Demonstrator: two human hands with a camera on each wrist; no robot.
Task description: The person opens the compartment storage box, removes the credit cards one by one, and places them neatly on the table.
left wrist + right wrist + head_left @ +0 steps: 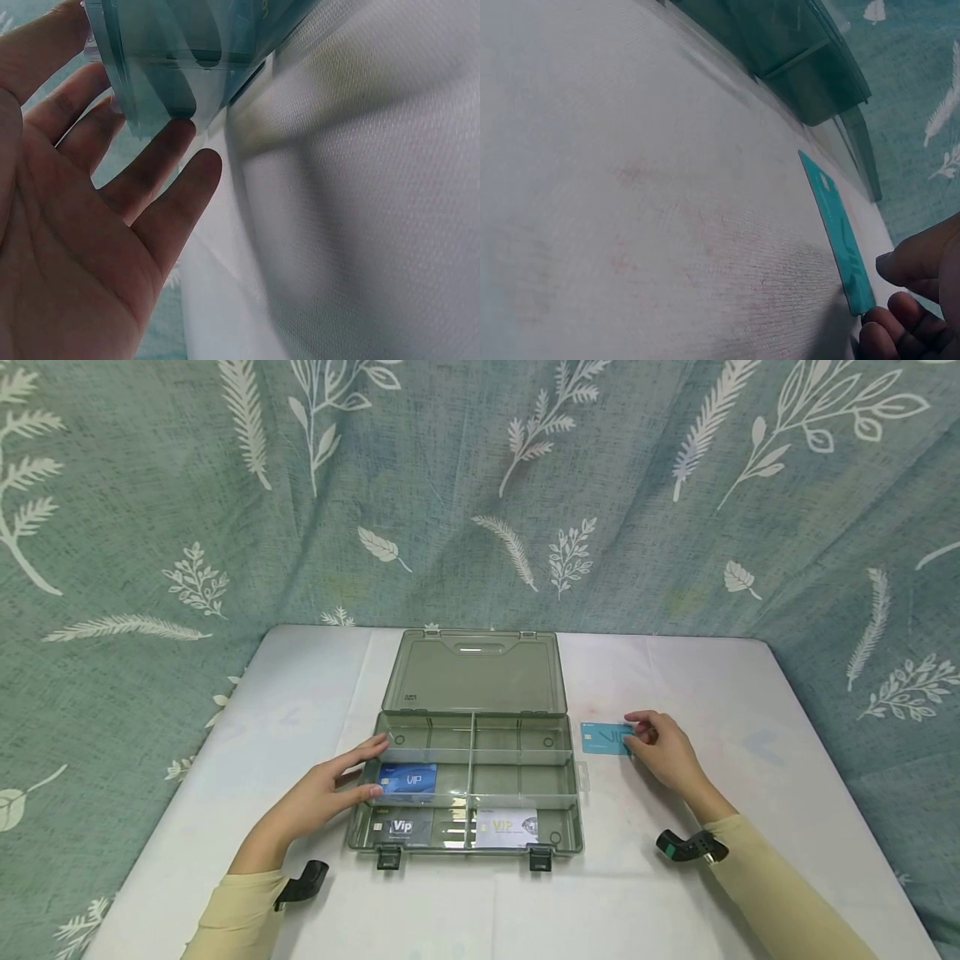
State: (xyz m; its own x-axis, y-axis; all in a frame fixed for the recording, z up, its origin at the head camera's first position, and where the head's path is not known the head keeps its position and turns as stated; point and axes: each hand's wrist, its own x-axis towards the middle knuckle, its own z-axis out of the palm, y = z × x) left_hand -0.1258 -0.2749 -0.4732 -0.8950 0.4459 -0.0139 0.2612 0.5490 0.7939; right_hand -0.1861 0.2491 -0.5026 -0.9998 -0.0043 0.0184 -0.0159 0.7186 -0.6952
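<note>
Left hand (318,793): fingers spread, touching open, translucent green plastic box (521,778)
Right hand (666,756): thumb and fingers parted at flat rectangular teal card (604,737)
Teal card: on white surface (750,735), right of box
Inside box: three printed cards (491,835)

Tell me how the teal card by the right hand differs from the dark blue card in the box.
The teal card is outside the box, to its right; the dark blue card lies inside, in the left compartment of the middle row. The teal card is lighter, with dark lettering, while the dark blue card has pale lettering. Both are rectangular and read VIP.
</note>
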